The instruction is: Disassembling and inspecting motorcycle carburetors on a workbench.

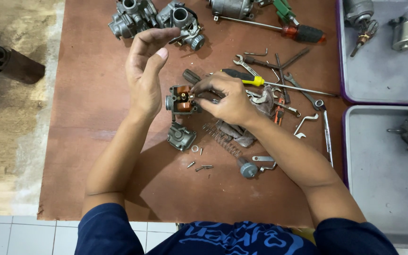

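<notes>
Head view: carburetor body [181, 100] sits on brown board [86, 141], mid-table, open bowl side facing up at camera, long axis roughly left-right. Right hand [227, 97] pinches a small part at its top, fingertips closed on it. Left hand [145, 71] hovers open, just left of the body, holding nothing. Float bowl [181, 137] lies just below; spring [220, 139] and yellow-handled screwdriver [256, 81] near.

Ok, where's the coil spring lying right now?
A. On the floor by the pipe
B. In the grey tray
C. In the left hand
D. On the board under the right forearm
D: the spring lies on the board, just beneath the right forearm, beside the rag.
</notes>
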